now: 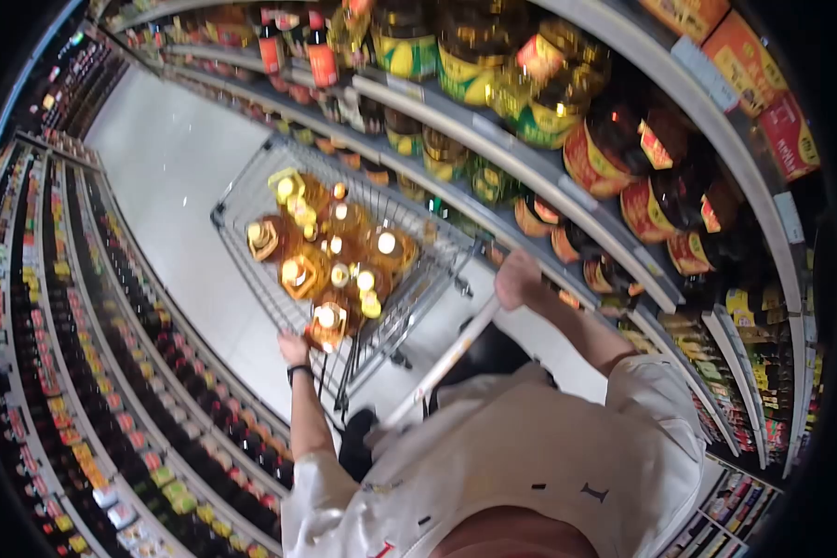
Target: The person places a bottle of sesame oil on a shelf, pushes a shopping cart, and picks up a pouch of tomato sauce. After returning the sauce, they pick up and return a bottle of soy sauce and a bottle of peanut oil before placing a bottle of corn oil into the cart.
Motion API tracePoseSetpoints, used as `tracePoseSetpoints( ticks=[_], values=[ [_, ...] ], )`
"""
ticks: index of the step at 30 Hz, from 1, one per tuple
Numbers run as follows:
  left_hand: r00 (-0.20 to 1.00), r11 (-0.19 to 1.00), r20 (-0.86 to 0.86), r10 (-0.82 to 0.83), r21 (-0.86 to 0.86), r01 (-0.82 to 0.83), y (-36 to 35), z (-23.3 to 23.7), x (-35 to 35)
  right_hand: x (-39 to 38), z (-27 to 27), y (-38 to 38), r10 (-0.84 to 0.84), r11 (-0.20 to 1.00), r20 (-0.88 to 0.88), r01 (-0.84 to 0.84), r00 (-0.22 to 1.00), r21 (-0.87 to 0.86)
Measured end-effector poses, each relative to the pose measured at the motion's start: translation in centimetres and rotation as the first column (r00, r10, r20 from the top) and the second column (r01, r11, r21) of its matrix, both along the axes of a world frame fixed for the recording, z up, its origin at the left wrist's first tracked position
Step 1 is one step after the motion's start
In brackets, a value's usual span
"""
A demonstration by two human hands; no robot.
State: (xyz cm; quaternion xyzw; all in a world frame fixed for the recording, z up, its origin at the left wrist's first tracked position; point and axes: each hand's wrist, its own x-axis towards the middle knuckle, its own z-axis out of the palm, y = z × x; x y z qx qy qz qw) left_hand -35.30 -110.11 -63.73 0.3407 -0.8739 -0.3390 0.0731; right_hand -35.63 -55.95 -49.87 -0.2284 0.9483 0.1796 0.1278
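Note:
My right hand [519, 279] is closed around the far end of the white handle bar [442, 363] of a wire shopping cart [242, 191]. Several amber cooking-oil bottles with yellow caps [330, 246] fill the cart. My left hand [295, 350], with a dark band on its wrist, is at the cart's near left corner. It grips the lowest oil bottle [328, 323] from the side. How far its fingers wrap around the bottle is hard to make out. I wear a white short-sleeved shirt.
Shelves on the right carry large oil bottles [539, 102] with yellow, green and red labels, close beside the cart. Long shelves of small bottles and packets [112, 372] line the left. A pale floor aisle [172, 158] runs ahead of the cart.

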Motion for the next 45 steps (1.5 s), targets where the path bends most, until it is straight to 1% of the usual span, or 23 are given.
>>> tracePoseSetpoints(
  ticks=[1, 2, 3, 4, 5, 7, 14, 15, 17, 18, 22, 25, 28, 29, 31, 33, 35, 37, 38, 40, 41, 43, 45],
  values=[
    [0.999, 0.997, 0.042, 0.003, -0.075, 0.0, -0.1, 1.1, -1.1, -1.3, -1.3, 0.0, -0.034, 0.985, -0.033, 0.028, 0.999, -0.171],
    [0.996, 0.997, 0.068, 0.052, -0.066, -0.047, -0.7, 1.4, -2.4, -2.2, -1.9, 0.2, 0.06, 0.903, -0.261, -0.164, 0.963, -0.398],
    [0.998, 0.997, 0.04, 0.046, -0.068, -0.043, -1.8, 0.8, -3.6, -3.5, -1.2, -0.5, 0.058, 0.715, -0.527, -0.404, 0.848, -0.57],
    [0.999, 0.999, 0.023, 0.039, -0.008, -0.039, -2.9, 0.6, -4.9, -5.2, -1.1, -1.5, 0.025, 0.581, -0.616, -0.513, 0.787, -0.632],
    [0.999, 0.998, 0.013, 0.043, -0.044, -0.042, -3.9, 0.2, -6.2, -6.6, -0.4, -2.4, 0.047, 0.58, -0.583, -0.498, 0.811, -0.645],
    [0.999, 0.998, 0.019, 0.037, -0.057, -0.035, -5.9, 0.5, -8.9, -9.6, -0.1, -4.5, 0.044, 0.562, -0.617, -0.531, 0.785, -0.635],
    [1.0, 1.0, -0.009, 0.019, -0.014, -0.019, -14.1, 1.0, -19.1, -19.9, 1.9, -13.0, 0.006, 0.464, -0.645, -0.574, 0.764, -0.675],
    [0.996, 0.997, -0.084, 0.039, 0.065, -0.034, -15.5, 0.3, -20.6, -21.4, 2.5, -14.2, 0.005, 0.482, -0.62, -0.545, 0.785, -0.686],
    [0.973, 0.98, -0.204, 0.109, 0.184, -0.071, -20.3, -4.7, -23.5, -24.3, 3.0, -16.6, 0.015, 0.493, -0.58, -0.511, 0.815, -0.704],
    [0.98, 0.941, -0.152, 0.125, 0.331, -0.069, -21.6, -4.0, -24.7, -25.7, 3.0, -17.7, 0.016, 0.502, -0.552, -0.484, 0.833, -0.717],
    [0.977, 0.921, -0.126, 0.174, 0.373, -0.116, -25.4, -2.0, -30.5, -31.6, 3.3, -22.5, 0.021, 0.525, -0.521, -0.453, 0.853, -0.721],
    [0.968, 0.921, -0.17, 0.183, 0.375, -0.108, -28.6, -2.2, -35.8, -36.2, 3.5, -25.8, 0.005, 0.511, -0.522, -0.45, 0.853, -0.732],
    [0.973, 0.956, -0.195, 0.123, 0.287, -0.063, -32.0, -1.3, -40.5, -40.4, 3.0, -29.4, -0.022, 0.503, -0.534, -0.453, 0.845, -0.736],
    [0.966, 0.942, -0.202, 0.163, 0.322, -0.091, -34.0, -2.6, -42.2, -41.8, 3.2, -30.8, -0.043, 0.495, -0.54, -0.452, 0.84, -0.742],
    [0.965, 0.944, -0.21, 0.154, 0.32, -0.081, -36.0, -1.4, -45.4, -44.7, 3.0, -33.1, -0.023, 0.517, -0.543, -0.454, 0.84, -0.725],
    [0.97, 0.961, -0.212, 0.12, 0.271, -0.059, -38.3, -0.7, -48.5, -47.9, 3.6, -35.8, -0.05, 0.476, -0.578, -0.489, 0.814, -0.731],
    [0.966, 0.959, -0.227, 0.127, 0.276, -0.061, -41.5, -1.6, -51.9, -51.0, 3.6, -38.5, -0.052, 0.495, -0.596, -0.498, 0.801, -0.712],
    [0.974, 0.952, -0.198, 0.107, 0.302, -0.043, -43.8, -0.9, -55.4, -54.5, 3.7, -41.1, -0.093, 0.442, -0.604, -0.511, 0.791, -0.737],
    [0.974, 0.948, -0.195, 0.114, 0.315, -0.048, -44.3, -0.7, -57.2, -56.1, 3.2, -42.2, -0.095, 0.457, -0.58, -0.482, 0.809, -0.747],
    [0.966, 0.992, -0.256, 0.04, 0.125, -0.008, -46.2, 0.1, -60.5, -59.6, 2.6, -44.5, -0.078, 0.473, -0.553, -0.457, 0.83, -0.753],
    [0.978, 0.994, -0.211, 0.004, 0.109, 0.019, -47.5, 0.5, -62.2, -61.6, 2.8, -45.6, -0.064, 0.489, -0.541, -0.446, 0.839, -0.75],
    [0.995, 0.997, -0.073, 0.063, 0.05, -0.059, -49.0, 0.9, -66.2, -65.6, 2.8, -48.0, -0.061, 0.478, -0.56, -0.468, 0.826, -0.743],
    [0.992, 0.995, -0.078, 0.098, 0.032, -0.096, -50.1, 2.4, -70.0, -69.2, 2.2, -50.1, -0.079, 0.535, -0.536, -0.418, 0.841, -0.734]
  ],
)
